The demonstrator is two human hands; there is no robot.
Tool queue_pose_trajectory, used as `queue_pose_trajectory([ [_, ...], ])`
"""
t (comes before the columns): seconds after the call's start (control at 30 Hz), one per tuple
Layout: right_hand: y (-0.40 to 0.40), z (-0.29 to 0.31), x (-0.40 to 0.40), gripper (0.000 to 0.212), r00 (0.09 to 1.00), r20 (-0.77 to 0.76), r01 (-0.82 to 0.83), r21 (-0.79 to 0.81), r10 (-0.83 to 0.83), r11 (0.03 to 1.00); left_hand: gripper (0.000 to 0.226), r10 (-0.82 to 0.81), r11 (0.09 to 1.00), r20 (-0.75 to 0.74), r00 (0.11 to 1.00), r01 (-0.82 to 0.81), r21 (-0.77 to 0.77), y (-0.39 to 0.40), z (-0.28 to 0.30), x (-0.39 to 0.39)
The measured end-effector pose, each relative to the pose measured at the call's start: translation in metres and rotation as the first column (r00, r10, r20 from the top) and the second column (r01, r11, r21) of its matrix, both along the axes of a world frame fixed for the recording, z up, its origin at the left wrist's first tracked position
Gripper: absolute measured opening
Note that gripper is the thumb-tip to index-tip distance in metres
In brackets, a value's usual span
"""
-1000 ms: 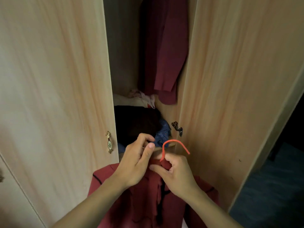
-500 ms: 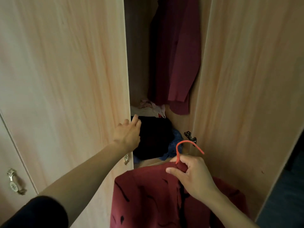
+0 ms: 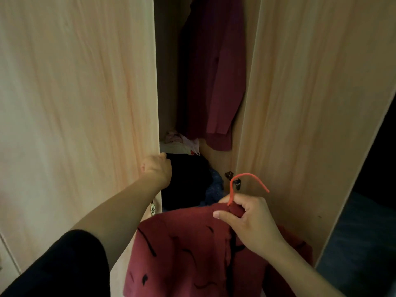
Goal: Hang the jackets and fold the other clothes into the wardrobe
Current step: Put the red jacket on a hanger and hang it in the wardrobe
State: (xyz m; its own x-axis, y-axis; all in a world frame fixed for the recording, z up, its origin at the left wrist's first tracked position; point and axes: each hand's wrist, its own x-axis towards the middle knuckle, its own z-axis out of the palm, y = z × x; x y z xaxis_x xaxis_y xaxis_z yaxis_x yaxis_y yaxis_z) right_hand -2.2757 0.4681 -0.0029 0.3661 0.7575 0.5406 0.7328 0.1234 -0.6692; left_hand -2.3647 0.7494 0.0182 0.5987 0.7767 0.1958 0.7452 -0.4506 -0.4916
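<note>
No writing shows anywhere. My left hand [image 3: 157,168] curls its fingers round the edge of the left wardrobe door [image 3: 81,99]. My right hand [image 3: 248,221] grips the red jacket [image 3: 182,254] at its collar, below the orange hanger hook [image 3: 246,183], in front of the narrow opening. Inside, a dark red coat [image 3: 214,71] hangs above piled clothes [image 3: 186,181].

We have one view only, from a camera on the person's head. It faces forward and slightly down into the gap between two wardrobe doors [image 3: 75,103], very close to them. Both forearms reach in from the bottom edge; the wide lens bends the door edges.
</note>
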Motion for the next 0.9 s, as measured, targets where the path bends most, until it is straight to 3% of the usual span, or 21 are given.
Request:
queue_pose_trajectory([
  [0.17,-0.025,-0.003,-0.001,0.011,0.997,-0.072,0.021,0.048,-0.017,0.999,0.038,-0.048,0.999,0.012,0.999,0.048,0.014,-0.025,-0.015,-0.008],
  [0.3,-0.034,-0.001,0.003,0.012,0.995,-0.096,0.002,0.023,0.000,1.000,0.032,-0.143,0.989,0.141,0.980,0.138,0.043,-0.070,-0.021,-0.033],
  [0.47,-0.043,-0.003,0.000,0.015,0.994,-0.062,-0.094,0.009,0.094,0.996,0.048,-0.226,0.974,0.182,0.957,0.218,0.066,-0.123,-0.026,-0.070],
  [0.9,-0.099,-0.024,0.005,0.014,0.912,-0.119,-0.394,0.010,0.392,0.919,0.053,-0.096,0.967,0.120,0.988,0.064,0.246,-0.224,-0.047,-0.121],
])
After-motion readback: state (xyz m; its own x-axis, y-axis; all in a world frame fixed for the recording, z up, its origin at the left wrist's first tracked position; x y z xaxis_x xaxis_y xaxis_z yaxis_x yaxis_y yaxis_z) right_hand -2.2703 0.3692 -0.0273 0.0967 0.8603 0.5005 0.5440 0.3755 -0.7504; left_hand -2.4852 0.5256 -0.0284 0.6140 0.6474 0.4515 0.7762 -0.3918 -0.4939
